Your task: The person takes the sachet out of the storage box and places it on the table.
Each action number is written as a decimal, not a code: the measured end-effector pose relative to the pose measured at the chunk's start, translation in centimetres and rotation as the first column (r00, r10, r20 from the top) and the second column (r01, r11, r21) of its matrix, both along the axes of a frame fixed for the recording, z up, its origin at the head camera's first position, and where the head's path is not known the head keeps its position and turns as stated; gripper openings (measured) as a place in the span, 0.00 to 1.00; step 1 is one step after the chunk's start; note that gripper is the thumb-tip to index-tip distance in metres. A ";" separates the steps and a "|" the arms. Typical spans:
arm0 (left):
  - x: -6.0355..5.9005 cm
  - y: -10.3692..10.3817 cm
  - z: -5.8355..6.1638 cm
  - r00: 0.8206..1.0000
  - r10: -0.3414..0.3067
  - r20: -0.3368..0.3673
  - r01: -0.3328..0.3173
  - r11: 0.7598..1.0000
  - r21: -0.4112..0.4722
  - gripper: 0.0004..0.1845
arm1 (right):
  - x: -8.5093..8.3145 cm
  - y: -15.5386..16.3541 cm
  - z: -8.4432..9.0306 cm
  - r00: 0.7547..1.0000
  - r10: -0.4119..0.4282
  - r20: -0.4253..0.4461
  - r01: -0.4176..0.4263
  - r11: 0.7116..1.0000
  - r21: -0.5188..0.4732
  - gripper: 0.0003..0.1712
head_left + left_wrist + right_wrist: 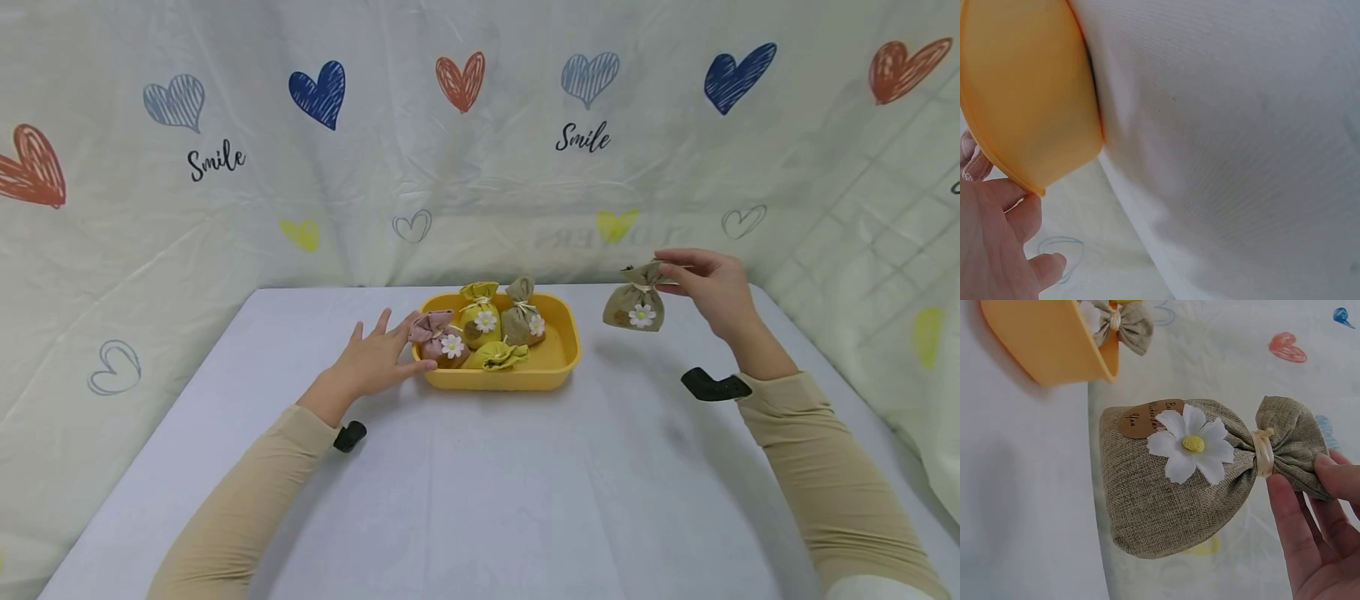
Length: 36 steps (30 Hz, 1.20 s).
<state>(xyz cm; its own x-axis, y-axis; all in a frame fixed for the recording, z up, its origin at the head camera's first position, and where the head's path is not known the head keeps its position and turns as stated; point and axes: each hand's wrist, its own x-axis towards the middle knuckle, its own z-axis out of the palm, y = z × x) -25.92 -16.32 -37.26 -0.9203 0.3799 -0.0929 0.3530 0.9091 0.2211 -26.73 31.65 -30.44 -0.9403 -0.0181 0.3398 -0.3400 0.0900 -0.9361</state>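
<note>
Burlap sachet (1172, 487) hangs in the air right of the yellow tray (558, 367), your right hand (712, 287) pinching its gathered top above the tie. It looks soft and light, so grip there. Your left hand (375, 358) rests flat, fingers spread, against the tray's left end.

The brown tag (1147, 417) on the held sachet (1172, 487) bears writing too small to read, partly hidden by the daisy (1190, 445).

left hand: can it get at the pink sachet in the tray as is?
Probably yes. The left hand lies open at the yellow tray's left end, fingers right by the pink sachet, which sits at that end with nothing over it. The right hand is off to the side.
</note>
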 end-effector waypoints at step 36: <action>0.0 0.0 0.0 1.000 -0.001 0.002 0.001 1.000 -0.003 0.55 | -0.9 3.8 -3.2 0.995 -0.058 0.079 0.071 0.982 -0.175 0.15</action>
<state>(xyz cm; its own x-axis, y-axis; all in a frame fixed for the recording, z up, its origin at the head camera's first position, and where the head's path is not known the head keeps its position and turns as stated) -25.90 -16.27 -37.25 -0.9198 0.3806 -0.0959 0.3535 0.9095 0.2188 -27.64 35.43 -33.69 -0.9601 0.0979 0.2619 -0.2684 -0.0597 -0.9615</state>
